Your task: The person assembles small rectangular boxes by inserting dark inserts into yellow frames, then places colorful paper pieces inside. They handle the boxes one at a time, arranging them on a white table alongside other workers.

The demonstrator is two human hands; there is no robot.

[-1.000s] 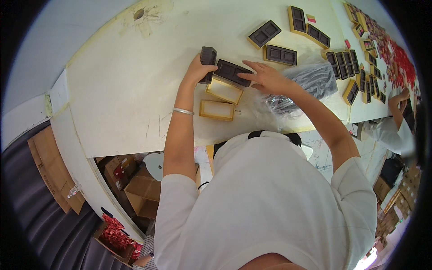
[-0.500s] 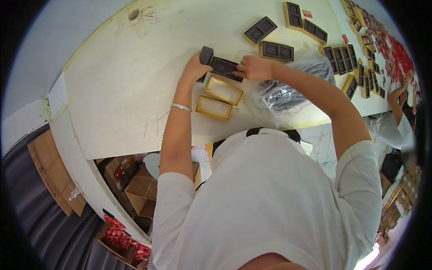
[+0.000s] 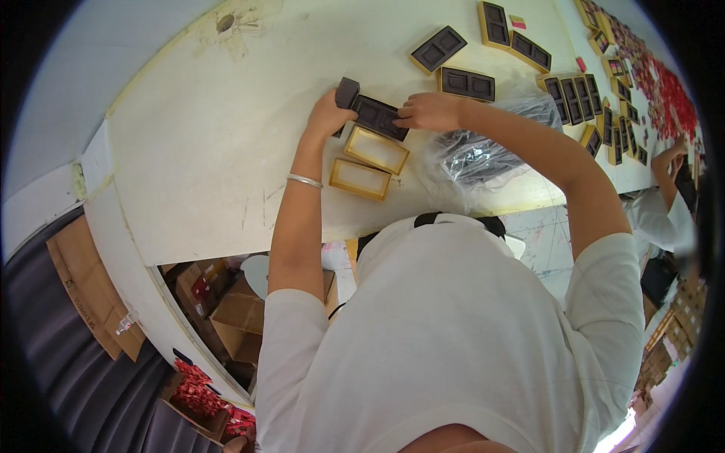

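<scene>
Clasping stack (image 3: 347,92) in left hand (image 3: 328,115), upper centre of frame, with fingers curled well round and thumb at left end of tray (image 3: 376,117). Pinching right end of same tray with right hand (image 3: 429,112), almost closed at fingertips. Holding tray face-up at upper centre, between both hands, just above upper empty box (image 3: 377,149). Cannot tell whether boxed underneath.

Risks, as judged: tilt or bent corner in tray, from harder push at right end than left. Slip of stack, from sharing left hand between two jobs. Nudge to upper empty box, from a slide toward lower frame. Snag of bag (image 3: 483,160), from right forearm passing over.

Counts: one stack, layers not countable; one tray between hands; two empty boxes, centre; four lined boxes (image 3: 438,50), scattered upper right of centre; four more in row (image 3: 572,100), right of bag; others farther right, too small to count surely. One bag, right of centre. Two stray pieces (image 3: 516,22), upper right. One red heap (image 3: 668,106), far right. One bracelet (image 3: 304,180), left wrist.
</scene>
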